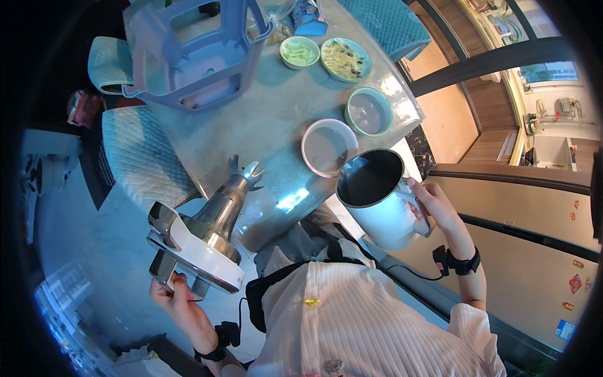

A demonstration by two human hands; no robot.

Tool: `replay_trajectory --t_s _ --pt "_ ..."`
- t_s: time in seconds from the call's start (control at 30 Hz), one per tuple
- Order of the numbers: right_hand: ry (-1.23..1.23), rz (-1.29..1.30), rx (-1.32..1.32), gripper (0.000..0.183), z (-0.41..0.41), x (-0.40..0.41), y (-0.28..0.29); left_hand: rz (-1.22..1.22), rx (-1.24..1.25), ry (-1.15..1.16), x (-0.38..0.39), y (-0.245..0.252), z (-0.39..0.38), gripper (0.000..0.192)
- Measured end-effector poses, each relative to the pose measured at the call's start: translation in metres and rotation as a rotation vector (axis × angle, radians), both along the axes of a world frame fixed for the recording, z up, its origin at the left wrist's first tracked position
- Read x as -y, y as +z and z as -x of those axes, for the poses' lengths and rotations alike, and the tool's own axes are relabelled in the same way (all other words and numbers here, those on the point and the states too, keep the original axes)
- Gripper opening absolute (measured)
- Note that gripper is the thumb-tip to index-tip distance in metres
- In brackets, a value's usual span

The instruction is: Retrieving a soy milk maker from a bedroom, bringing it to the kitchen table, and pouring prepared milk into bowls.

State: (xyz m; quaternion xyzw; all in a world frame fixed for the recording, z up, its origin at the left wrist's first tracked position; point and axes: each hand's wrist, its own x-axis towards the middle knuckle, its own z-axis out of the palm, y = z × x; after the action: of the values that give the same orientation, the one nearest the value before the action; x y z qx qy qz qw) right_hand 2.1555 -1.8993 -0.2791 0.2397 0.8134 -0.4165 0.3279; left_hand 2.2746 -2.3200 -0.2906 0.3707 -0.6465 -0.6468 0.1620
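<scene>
My left hand (176, 297) grips the handle of a soymilk maker's head (202, 249), a white-and-chrome lid with a metal shaft. Its pronged metal end (247, 174) points away from me, over the table's near left edge. In my right hand (433, 202) is the handle of a white jug (381, 226), tilted with its dark mouth towards the table. The jug's rim overlaps a pink-rimmed bowl (325, 148) of greyish liquid in view; whether they touch I cannot tell. Just beyond stands a green bowl (370, 113), also holding greyish liquid.
On the table (278, 118) are a bowl of pale green cut pieces (299, 52) and a bowl of shredded food (346, 59). An upturned blue plastic stool (202, 61) rests at the far left. Quilted-covered chairs (141, 153) line the left side; a cream panel (509, 212) rises at right.
</scene>
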Motion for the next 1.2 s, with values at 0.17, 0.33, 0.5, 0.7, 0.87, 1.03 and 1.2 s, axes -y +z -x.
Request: replay_trajectory --t_s 0.17,0.33,0.5,0.7,0.87,1.03,1.2 --pt "0.013 0.002 0.02 0.058 0.01 0.0 -0.001 0.005 0.042 0.021 -0.005 -0.007 0.004 0.007" --pt "0.024 0.007 0.016 0.058 0.017 0.003 0.0 0.011 0.031 0.023 -0.004 -0.015 0.003 0.006" --pt "0.034 -0.012 0.015 0.058 0.021 0.002 -0.002 0.006 0.058 0.06 -0.01 -0.013 0.01 0.004" --pt "0.045 -0.009 0.027 0.058 0.024 -0.003 -0.007 0.005 0.055 0.059 -0.013 -0.015 0.013 0.003" --pt "0.043 0.006 0.031 0.058 0.028 0.0 -0.007 -0.011 0.047 0.008 -0.009 -0.02 0.013 0.004" --pt "0.044 -0.014 0.041 0.058 0.029 -0.003 -0.008 -0.074 0.092 0.032 -0.014 -0.013 0.02 0.01" --pt "0.029 0.001 0.041 0.057 0.029 -0.005 -0.008 -0.065 0.112 0.021 -0.013 -0.013 0.023 0.01"
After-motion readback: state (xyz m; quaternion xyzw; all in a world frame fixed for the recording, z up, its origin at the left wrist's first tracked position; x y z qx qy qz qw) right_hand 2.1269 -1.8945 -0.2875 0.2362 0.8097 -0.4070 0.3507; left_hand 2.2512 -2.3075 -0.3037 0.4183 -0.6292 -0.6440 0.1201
